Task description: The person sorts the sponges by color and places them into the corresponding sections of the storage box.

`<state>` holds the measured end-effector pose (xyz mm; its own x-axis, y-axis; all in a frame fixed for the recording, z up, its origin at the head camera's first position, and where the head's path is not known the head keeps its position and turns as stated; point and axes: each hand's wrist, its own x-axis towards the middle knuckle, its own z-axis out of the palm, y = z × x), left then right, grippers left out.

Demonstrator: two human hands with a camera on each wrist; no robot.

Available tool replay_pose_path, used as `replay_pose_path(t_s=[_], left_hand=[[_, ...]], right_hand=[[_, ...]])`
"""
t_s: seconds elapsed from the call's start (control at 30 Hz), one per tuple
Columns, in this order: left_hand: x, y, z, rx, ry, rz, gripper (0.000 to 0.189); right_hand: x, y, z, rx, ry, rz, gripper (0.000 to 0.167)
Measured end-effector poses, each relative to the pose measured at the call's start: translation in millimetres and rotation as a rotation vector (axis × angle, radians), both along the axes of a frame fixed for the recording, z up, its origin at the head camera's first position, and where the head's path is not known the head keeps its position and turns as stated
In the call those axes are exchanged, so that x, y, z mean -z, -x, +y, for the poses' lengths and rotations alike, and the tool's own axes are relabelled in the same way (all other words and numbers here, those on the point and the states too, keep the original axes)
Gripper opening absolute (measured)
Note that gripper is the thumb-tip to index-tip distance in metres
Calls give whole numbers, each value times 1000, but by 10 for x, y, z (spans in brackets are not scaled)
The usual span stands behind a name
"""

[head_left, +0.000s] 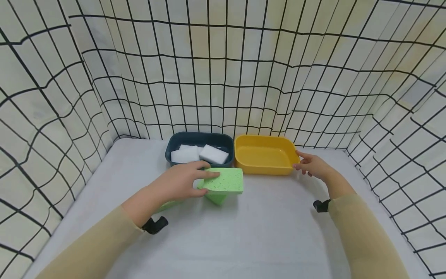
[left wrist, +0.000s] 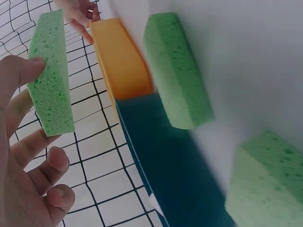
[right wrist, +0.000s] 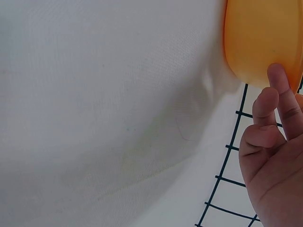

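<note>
My left hand (head_left: 184, 180) pinches a pale green, pored sponge block (head_left: 228, 180) between thumb and fingers, raised above the table. Beneath it, partly hidden, another green sponge (head_left: 218, 199) lies on the cloth. A third green sponge (left wrist: 267, 182) shows at the lower right of the left wrist view, mostly hidden by the hand in the head view. At the right end of the yellow tray (head_left: 265, 169), my right hand (head_left: 315, 167) holds the wall with thumb and a fingertip; its other fingers (right wrist: 260, 137) curl loosely. The yellow tray's inside shows no contents.
Left of the yellow tray stands a dark blue tray (head_left: 228, 140) with several white foam blocks (head_left: 213, 154) inside. A white cloth (head_left: 271, 228) covers the table. Black wire grid panels (head_left: 226, 60) enclose the back and both sides.
</note>
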<state>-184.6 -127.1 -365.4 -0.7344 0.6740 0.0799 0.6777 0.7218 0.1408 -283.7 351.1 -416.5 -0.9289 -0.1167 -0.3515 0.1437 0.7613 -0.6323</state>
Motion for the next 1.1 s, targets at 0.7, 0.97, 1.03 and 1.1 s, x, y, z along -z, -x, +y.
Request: replay_pose_path(t_s=[0.7, 0.97, 1.03, 1.1], left_hand=[[-50, 832, 722, -109, -49, -86, 54], [103, 1129, 1012, -203, -60, -164, 56], [143, 1183, 1065, -215, -53, -186, 56], [178, 1225, 1116, -230, -49, -212, 56]], right_hand=[[-22, -4, 5, -7, -11, 7, 88], [-24, -5, -7, -8, -9, 13, 86], [-28, -6, -11, -15, -8, 16, 85], [-23, -3, -14, -12, -6, 16, 84]])
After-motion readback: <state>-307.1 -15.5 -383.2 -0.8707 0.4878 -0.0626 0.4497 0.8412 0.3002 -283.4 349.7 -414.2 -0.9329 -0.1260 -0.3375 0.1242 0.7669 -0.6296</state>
